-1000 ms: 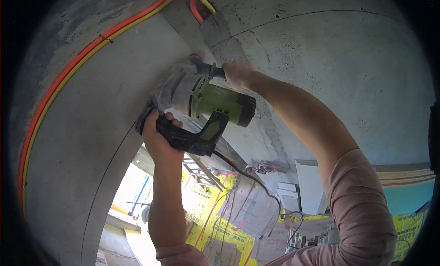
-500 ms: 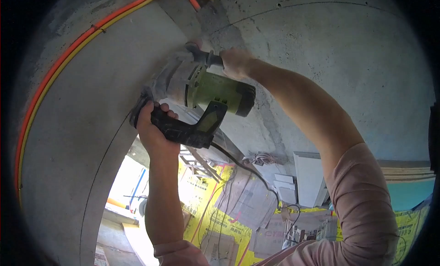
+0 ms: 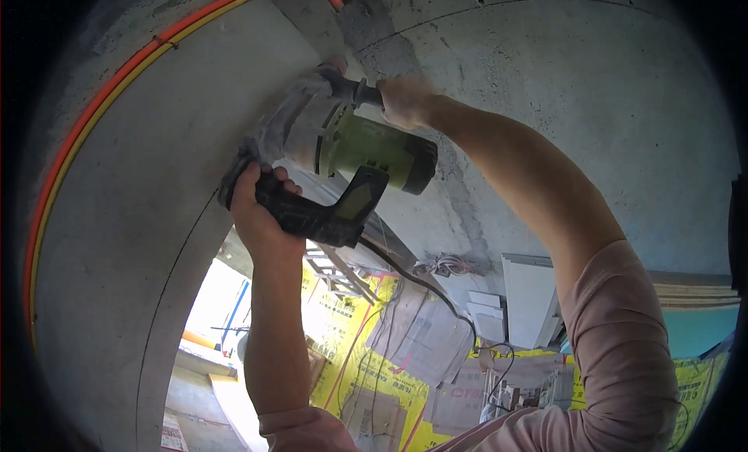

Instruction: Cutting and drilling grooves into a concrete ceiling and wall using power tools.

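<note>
Raised ahead of me is a dusty rotary hammer [image 3: 374, 150] with a green motor housing, black end cap and grey front casing. My left hand [image 3: 261, 206] wraps its black rear handle, thumb along the near side. The side handle [image 3: 362, 92] sits in the closed fist of my right hand [image 3: 405, 101], which is slightly blurred. The hammer's front end lies close to the corner where two concrete surfaces meet; whether a bit touches there cannot be made out. A black power cord [image 3: 413, 277] hangs from the rear handle.
Orange and yellow conduits [image 3: 101, 97] curve along the concrete at left. Below lie yellow floor sheeting [image 3: 339, 316] and flattened cardboard [image 3: 421, 327]. White boards [image 3: 530, 300] lean at right near stacked panels [image 3: 693, 296]. A wooden ladder [image 3: 339, 273] and bright opening [image 3: 210, 296] are beyond my left forearm.
The view has shifted slightly, and the hammer and both hands sit almost where they were. Both hands have kept their grips.
</note>
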Motion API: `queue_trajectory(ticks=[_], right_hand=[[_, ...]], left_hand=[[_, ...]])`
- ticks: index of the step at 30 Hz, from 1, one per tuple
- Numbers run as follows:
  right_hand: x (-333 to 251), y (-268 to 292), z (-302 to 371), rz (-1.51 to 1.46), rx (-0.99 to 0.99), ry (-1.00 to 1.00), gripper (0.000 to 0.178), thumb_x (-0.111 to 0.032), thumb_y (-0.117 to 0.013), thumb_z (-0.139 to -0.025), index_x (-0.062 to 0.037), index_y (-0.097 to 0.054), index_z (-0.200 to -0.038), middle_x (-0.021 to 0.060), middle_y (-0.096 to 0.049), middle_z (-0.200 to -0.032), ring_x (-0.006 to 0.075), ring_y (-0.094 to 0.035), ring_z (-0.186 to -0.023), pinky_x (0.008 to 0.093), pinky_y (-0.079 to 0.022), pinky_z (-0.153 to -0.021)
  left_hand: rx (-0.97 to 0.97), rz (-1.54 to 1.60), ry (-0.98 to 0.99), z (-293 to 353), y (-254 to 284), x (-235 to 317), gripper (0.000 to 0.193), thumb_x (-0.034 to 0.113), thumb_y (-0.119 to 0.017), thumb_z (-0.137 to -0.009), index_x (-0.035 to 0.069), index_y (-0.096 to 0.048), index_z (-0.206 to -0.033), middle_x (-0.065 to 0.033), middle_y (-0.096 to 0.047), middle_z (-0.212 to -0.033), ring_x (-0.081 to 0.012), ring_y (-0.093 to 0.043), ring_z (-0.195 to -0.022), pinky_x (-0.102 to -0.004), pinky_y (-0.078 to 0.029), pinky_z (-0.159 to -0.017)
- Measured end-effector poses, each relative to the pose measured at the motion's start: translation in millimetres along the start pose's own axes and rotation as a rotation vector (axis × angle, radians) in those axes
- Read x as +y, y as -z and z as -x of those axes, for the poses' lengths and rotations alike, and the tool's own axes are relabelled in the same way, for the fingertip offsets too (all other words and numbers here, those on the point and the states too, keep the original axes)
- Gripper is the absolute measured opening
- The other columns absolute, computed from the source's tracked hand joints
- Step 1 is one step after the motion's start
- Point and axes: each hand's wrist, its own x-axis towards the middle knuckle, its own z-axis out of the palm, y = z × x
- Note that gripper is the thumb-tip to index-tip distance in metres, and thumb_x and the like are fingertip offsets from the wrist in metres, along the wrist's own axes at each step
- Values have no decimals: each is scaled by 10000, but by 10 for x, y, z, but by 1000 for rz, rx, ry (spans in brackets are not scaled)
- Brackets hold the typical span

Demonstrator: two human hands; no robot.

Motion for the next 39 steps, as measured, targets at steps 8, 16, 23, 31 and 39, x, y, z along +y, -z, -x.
queue_trajectory(ticks=[8,16,23,31,39], right_hand=[[39,-54,-34,10,7,-1,306,-103,-597,-821,-70,-657,-1119,181,-695,-1045,350,-673,-1015,459,-542,-855],[50,-32,-39,15,-13,43,310,-208,-638,-826,-61,-645,-1099,189,-692,-1033,359,-663,-1013,466,-523,-873],[43,-105,-27,-20,20,1,286,-107,-598,-811,-93,-683,-1083,169,-703,-1024,348,-676,-1009,457,-543,-851],[59,23,-102,35,-10,-1,324,-105,-611,-814,-82,-665,-1133,168,-703,-1021,341,-684,-987,457,-555,-830],[39,-11,-81,22,-37,-14,358,-81,-636,-791,-86,-662,-1149,172,-702,-1037,342,-680,-1006,454,-552,-838]], left_hand=[[10,-10,10,25,-63,-4,111,205,-606,-894,113,-544,-893,-58,-581,-712,-174,-546,-619,-300,-477,-604],[20,-16,-3,57,-52,39,132,212,-600,-895,103,-529,-874,-63,-574,-712,-176,-547,-637,-306,-477,-615],[18,-46,-24,78,-61,-7,142,210,-595,-896,98,-517,-857,-67,-577,-724,-177,-537,-647,-303,-473,-624],[13,-54,-17,0,-31,-11,125,231,-578,-893,113,-536,-902,-59,-589,-750,-177,-549,-668,-331,-445,-628],[10,-11,-1,17,-24,-7,130,219,-587,-889,107,-538,-933,-70,-595,-763,-180,-551,-661,-328,-452,-618]])
